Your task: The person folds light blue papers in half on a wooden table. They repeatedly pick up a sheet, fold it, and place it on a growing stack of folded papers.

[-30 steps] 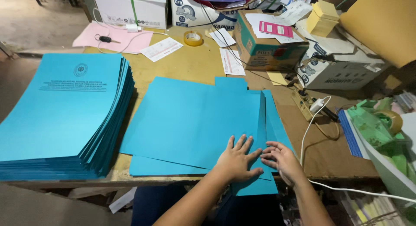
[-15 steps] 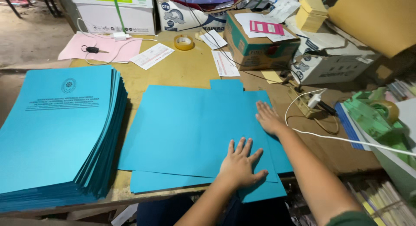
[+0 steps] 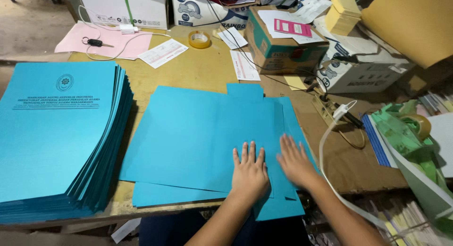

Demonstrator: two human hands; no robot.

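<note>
Where the near edge of the tabletop [image 3: 198,76] meets the person, both hands lie flat and unclenched, grasping nothing, on the spread blue card sheets [image 3: 198,142]. The left hand [image 3: 249,173] presses palm down with fingers spread on the top sheet. The right hand [image 3: 295,162] lies just beside it, palm down, on the right-hand part of the same spread. The sheets overlap one another, and the lowest ones project past the near tabletop edge.

To the left, apart from the spread, a tall stack of printed blue covers [image 3: 56,137] occupies the tabletop corner. To the right, a white cable [image 3: 325,147] runs past the right forearm to a power strip [image 3: 328,109].

Farther back lie a white slip [image 3: 244,65], a yellow note [image 3: 295,82] and a roll of tape [image 3: 199,39]. A pink sheet [image 3: 71,40] carrying a key [image 3: 93,42] lies at far left. Cardboard boxes [image 3: 283,43] stand along the far edge.
</note>
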